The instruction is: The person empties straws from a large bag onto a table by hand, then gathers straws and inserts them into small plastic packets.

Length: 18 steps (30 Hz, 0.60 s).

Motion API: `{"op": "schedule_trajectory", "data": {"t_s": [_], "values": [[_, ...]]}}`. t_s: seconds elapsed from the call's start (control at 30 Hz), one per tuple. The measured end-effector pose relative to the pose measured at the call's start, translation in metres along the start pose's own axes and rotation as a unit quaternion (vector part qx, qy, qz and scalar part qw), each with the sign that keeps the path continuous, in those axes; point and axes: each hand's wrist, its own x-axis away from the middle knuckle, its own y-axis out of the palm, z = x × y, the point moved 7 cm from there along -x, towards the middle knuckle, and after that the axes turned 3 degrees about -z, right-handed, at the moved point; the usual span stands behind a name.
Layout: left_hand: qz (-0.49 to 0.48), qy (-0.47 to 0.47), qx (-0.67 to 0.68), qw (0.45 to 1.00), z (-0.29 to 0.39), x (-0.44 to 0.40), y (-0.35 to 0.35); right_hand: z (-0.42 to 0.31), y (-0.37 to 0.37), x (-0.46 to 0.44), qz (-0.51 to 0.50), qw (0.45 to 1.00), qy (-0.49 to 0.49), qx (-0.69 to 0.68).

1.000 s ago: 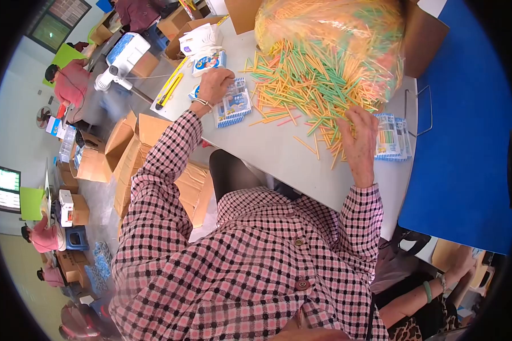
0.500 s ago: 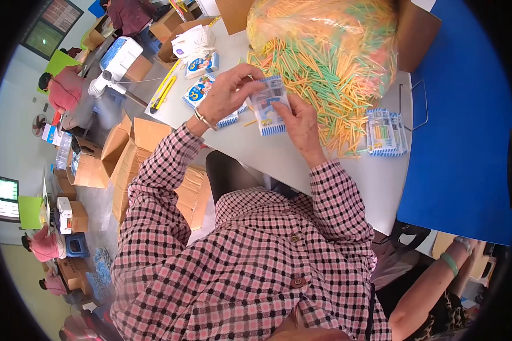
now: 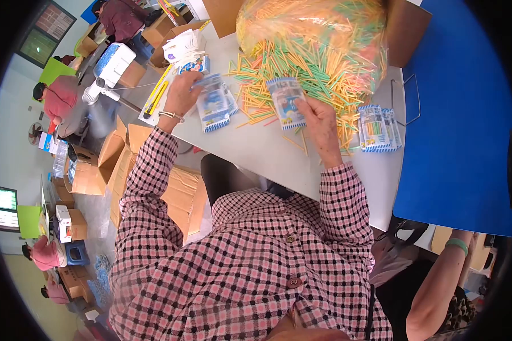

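Observation:
My right hand pinches a small clear packet with blue striped ends, held over the front of the loose coloured sticks. At the left, my left hand is by a stack of similar packets; its fingertips are at the upper left edge of the stack, and whether they grip one is unclear. Further right on the table, several packets with sticks inside lie overlapping. A large transparent bag of sticks rests behind the loose pile.
Yellow cutters and a white pack are on the white table. Open cardboard boxes stand at the left. A blue surface adjoins the right. A co-worker's arm shows at lower right; other people work at far left.
My hands were together on one packet and have moved apart. The packet is now in my right hand alone, while my left hand has moved left to the stack.

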Motion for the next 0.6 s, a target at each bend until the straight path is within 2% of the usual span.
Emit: {"op": "schedule_trajectory", "data": {"t_s": [0.07, 0.1, 0.13, 0.2, 0.27, 0.37, 0.5, 0.6], "values": [[0.087, 0.088, -0.252, 0.960, 0.021, 0.006, -0.005, -0.003, 0.001, 0.002, -0.020, 0.999, -0.012, 0.036], [0.056, 0.148, -0.108, 0.981, 0.044, 0.003, 0.000, -0.004, 0.005, 0.004, -0.044, 0.996, -0.022, 0.071], [0.056, 0.147, -0.105, 0.982, 0.067, 0.002, 0.005, -0.005, 0.010, 0.007, -0.070, 0.991, -0.031, 0.106], [-0.034, 0.197, 0.093, 0.975, 0.114, 0.001, 0.025, -0.005, 0.020, 0.011, -0.063, 0.996, -0.026, 0.064], [-0.057, 0.198, 0.103, 0.973, 0.124, -0.003, 0.042, -0.006, 0.023, 0.014, -0.040, 0.999, -0.021, -0.024], [-0.112, 0.203, 0.120, 0.965, 0.139, -0.010, 0.064, -0.006, 0.013, 0.015, -0.061, 0.998, 0.001, 0.006], [-0.059, 0.218, 0.126, 0.966, 0.156, -0.015, 0.061, -0.026, 0.000, 0.020, -0.068, 0.997, 0.025, 0.035], [-0.037, 0.263, 0.071, 0.962, 0.170, -0.020, 0.064, -0.028, -0.010, 0.020, -0.057, 0.996, 0.013, 0.070]]}}
